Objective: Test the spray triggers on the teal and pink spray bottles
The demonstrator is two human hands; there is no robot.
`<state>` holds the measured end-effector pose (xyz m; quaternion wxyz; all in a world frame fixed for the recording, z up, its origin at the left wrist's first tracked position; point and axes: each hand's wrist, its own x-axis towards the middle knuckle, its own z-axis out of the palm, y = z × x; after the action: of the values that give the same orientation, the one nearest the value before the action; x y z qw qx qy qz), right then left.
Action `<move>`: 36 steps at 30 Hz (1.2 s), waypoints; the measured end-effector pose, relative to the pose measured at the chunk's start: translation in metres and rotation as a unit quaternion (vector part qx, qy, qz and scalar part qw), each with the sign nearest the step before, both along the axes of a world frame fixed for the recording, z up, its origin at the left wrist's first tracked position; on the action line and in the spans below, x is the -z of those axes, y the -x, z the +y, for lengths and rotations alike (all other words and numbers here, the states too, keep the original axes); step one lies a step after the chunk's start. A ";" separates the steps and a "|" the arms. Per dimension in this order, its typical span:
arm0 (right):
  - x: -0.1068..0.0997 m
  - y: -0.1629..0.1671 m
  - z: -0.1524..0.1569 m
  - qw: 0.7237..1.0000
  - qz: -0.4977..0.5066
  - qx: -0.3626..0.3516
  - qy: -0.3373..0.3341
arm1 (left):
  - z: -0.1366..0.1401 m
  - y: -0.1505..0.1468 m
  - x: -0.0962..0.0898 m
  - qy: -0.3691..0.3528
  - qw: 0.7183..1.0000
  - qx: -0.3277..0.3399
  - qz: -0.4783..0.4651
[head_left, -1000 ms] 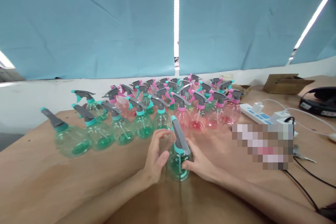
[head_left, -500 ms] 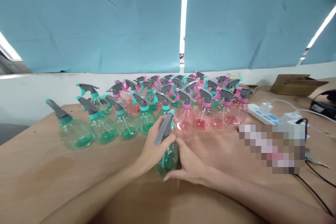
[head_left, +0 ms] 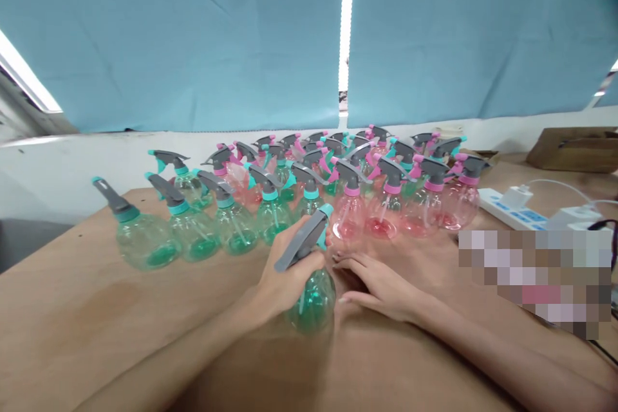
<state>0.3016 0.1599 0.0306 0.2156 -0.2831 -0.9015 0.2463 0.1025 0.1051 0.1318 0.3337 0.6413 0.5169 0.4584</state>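
Note:
A green, see-through spray bottle [head_left: 313, 302] with a grey and teal trigger head stands close in front of me. My left hand [head_left: 287, 270] wraps round its neck, just under the grey head. Just right of the bottle, my right hand [head_left: 381, 286] is apart from it, fingers stretched and low over the table. Behind the hands stand several more spray bottles: green ones such as this green bottle [head_left: 236, 232] to the left, and pink ones such as this pink bottle [head_left: 383, 217] to the right.
The bottles stand in rows on a wooden table [head_left: 87, 335]. At the right lie a white power strip [head_left: 512, 211] with plugs and a blurred-out patch. A brown paper bag [head_left: 572, 156] is at the back right. A blue sheet [head_left: 217, 45] hangs behind.
My right hand has let go of the bottle's side and moved right. The left hand keeps its hold, and the bottle's head has turned slightly. The view has shifted a little.

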 end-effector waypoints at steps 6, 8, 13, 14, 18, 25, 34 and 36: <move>0.002 0.001 -0.001 1.000 0.004 0.006 -0.008 | 0.000 0.001 -0.001 -0.002 0.999 0.012 0.033; 0.002 0.000 -0.001 1.000 0.008 0.004 -0.008 | 0.000 -0.001 -0.003 -0.015 0.999 0.002 0.036; 0.002 -0.001 0.001 1.000 0.003 0.010 -0.007 | 0.000 -0.001 -0.003 -0.016 0.999 0.019 0.029; 0.002 -0.001 0.001 1.000 0.001 0.010 -0.007 | 0.000 -0.001 -0.002 -0.016 0.999 0.025 0.022; 0.002 -0.002 0.001 1.000 0.000 0.010 -0.005 | -0.001 -0.003 -0.001 -0.015 0.999 0.033 0.000; 0.003 -0.001 0.001 1.000 -0.012 0.008 -0.015 | -0.007 -0.012 0.004 0.004 1.000 0.019 -0.002; 0.001 0.002 0.000 1.000 0.007 0.001 -0.029 | -0.007 -0.021 0.004 -0.001 0.997 0.079 0.010; 0.002 0.002 0.001 0.999 0.014 0.004 -0.034 | -0.007 -0.022 0.002 0.001 0.997 0.077 0.019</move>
<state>0.2996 0.1606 0.0284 0.2384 -0.2753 -0.9054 0.2182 0.1242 0.0983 0.1300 0.3587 0.6875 0.4729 0.4184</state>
